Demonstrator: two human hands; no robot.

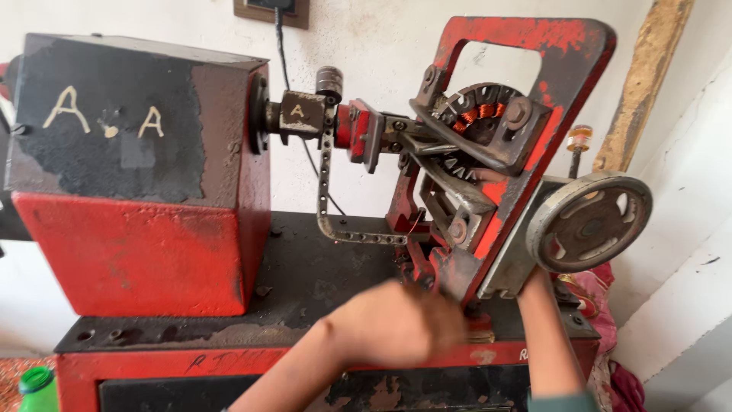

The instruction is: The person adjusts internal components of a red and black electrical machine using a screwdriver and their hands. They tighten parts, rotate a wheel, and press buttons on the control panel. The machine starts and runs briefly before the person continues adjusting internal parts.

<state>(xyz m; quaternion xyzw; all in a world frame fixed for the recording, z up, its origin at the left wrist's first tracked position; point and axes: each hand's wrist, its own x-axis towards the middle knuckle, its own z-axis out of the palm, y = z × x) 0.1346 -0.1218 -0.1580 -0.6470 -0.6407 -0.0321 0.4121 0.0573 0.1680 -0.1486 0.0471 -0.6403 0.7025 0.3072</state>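
The left hand (400,324) is blurred, curled into a loose fist at the foot of the tilted red frame (534,99) of a coil winding machine; whether it grips anything cannot be told. The right hand (534,282) reaches up behind the frame's lower edge, just under the grey handwheel (589,221), its fingers hidden, so its grip cannot be told either. A stator with copper windings (482,114) sits clamped in the frame, on the shaft from the red and black housing (137,183). A green bottle cap (34,379) shows lower left
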